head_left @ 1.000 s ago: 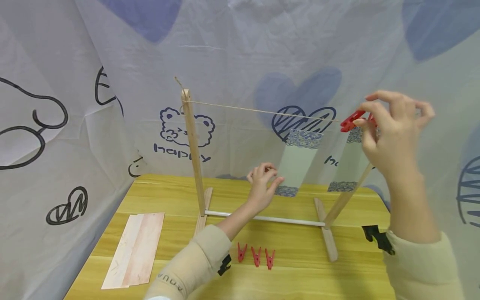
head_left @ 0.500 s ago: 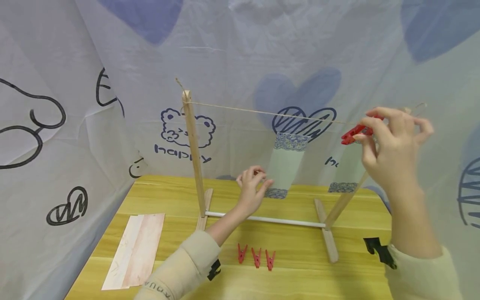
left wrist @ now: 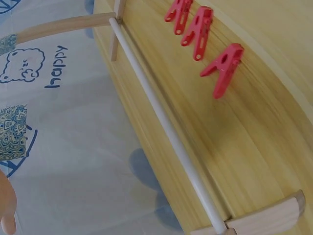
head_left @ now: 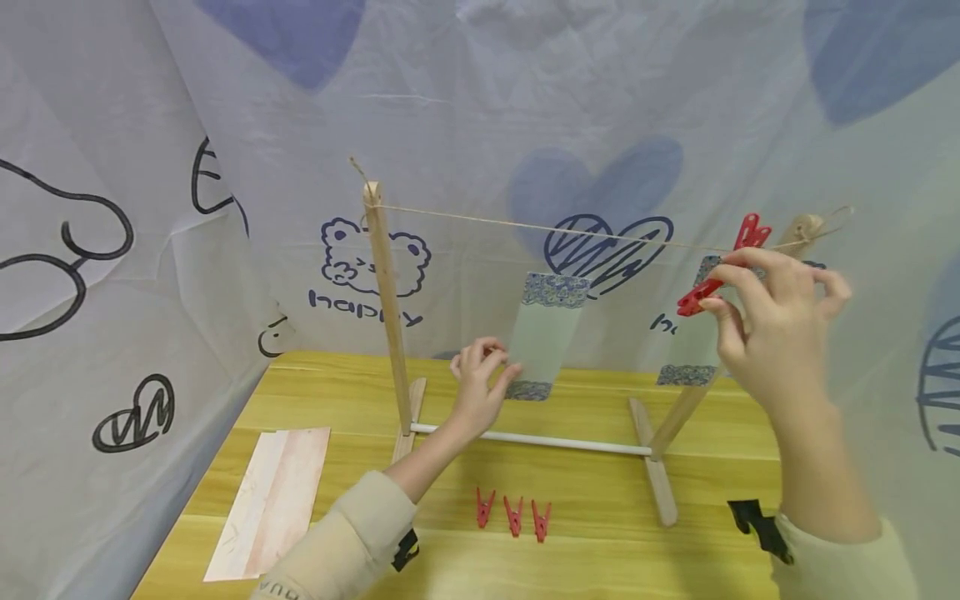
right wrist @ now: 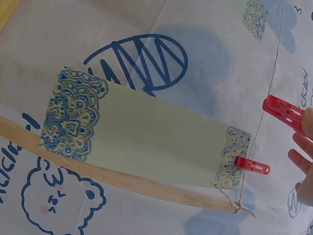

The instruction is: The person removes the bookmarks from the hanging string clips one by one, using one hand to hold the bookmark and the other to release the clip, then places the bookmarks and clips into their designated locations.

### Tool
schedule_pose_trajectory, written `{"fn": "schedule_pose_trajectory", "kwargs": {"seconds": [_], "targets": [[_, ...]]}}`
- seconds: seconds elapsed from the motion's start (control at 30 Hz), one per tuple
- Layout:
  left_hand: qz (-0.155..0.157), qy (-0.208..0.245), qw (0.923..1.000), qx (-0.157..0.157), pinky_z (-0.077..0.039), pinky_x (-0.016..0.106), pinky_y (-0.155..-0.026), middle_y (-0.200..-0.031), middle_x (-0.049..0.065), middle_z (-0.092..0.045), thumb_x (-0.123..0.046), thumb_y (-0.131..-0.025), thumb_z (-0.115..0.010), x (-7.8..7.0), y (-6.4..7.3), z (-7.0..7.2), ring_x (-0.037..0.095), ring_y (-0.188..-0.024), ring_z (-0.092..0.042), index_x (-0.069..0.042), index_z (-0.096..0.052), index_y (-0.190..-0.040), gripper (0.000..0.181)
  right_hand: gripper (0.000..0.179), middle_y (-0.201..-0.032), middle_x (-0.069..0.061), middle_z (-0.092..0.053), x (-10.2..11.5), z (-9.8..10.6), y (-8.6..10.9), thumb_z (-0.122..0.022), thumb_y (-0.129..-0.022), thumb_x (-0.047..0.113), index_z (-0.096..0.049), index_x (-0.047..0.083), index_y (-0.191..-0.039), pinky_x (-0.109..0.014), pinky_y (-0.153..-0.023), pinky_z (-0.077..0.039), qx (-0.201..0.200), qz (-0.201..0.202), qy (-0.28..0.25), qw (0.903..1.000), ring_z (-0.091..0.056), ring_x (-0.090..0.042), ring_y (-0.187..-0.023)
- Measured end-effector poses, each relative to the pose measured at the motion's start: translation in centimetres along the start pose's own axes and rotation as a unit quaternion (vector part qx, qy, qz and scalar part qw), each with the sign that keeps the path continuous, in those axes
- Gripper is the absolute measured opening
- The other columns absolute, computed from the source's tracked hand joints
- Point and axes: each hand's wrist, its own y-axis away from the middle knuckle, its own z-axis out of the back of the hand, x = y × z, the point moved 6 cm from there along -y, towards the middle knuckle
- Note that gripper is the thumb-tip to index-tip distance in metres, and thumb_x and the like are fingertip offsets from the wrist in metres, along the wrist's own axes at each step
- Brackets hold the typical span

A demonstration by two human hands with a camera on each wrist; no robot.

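A pale green paper card point(head_left: 551, 333) with blue patterned ends is pinched at its left edge by my left hand point(head_left: 480, 385), below the string point(head_left: 480, 218). My right hand point(head_left: 783, 333) holds a red clothespin point(head_left: 697, 298) between thumb and fingers, just in front of the string near its right end. Behind that hand, a similar card point(right wrist: 156, 137) hangs from the string by another red clothespin point(right wrist: 253, 165), beside the wooden post. In the left wrist view only a bit of the left hand point(left wrist: 6, 205) shows, with the held card's patterned end point(left wrist: 13, 132) near it.
The string runs between two wooden posts point(head_left: 386, 308) joined by a white rod point(head_left: 540, 439). Three red clothespins point(head_left: 513, 517) lie in front on the table point(head_left: 600, 550). Overlapping pinkish and white paper strips point(head_left: 270, 500) lie at the left. A printed cloth point(head_left: 465, 108) hangs behind.
My left hand has moved left and slightly down with the card. My right hand has lowered with its clothespin, uncovering the clothespin on the hanging card.
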Motion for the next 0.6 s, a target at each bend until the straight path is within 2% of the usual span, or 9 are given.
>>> {"fn": "schedule_pose_trajectory", "kwargs": {"seconds": [0.23,0.6], "targets": [[0.014,-0.011,0.9998,-0.001,-0.015,0.054,-0.091,-0.105,0.013,-0.048,-0.014,-0.084,-0.062,0.5,0.7,1.0,0.029,-0.098,-0.040,0.000,-0.058,-0.084,0.014,0.044,-0.106,-0.020,-0.057,0.2,-0.4,1.3,-0.045,-0.094,0.039,-0.062,-0.001,-0.093,-0.059,-0.090,-0.013,0.005,0.004,-0.008,1.0000,-0.046,-0.037,-0.100],[0.024,-0.011,0.9997,-0.004,-0.014,0.055,-0.092,-0.104,0.015,-0.047,-0.012,-0.084,-0.062,0.8,1.6,2.6,0.030,-0.099,-0.038,0.000,-0.058,-0.084,0.013,0.042,-0.105,-0.020,-0.058,0.4,-0.6,2.9,-0.045,-0.094,0.036,-0.062,-0.003,-0.094,-0.060,-0.088,-0.013,0.007,-0.008,-0.012,0.9999,-0.047,-0.037,-0.100]]}}
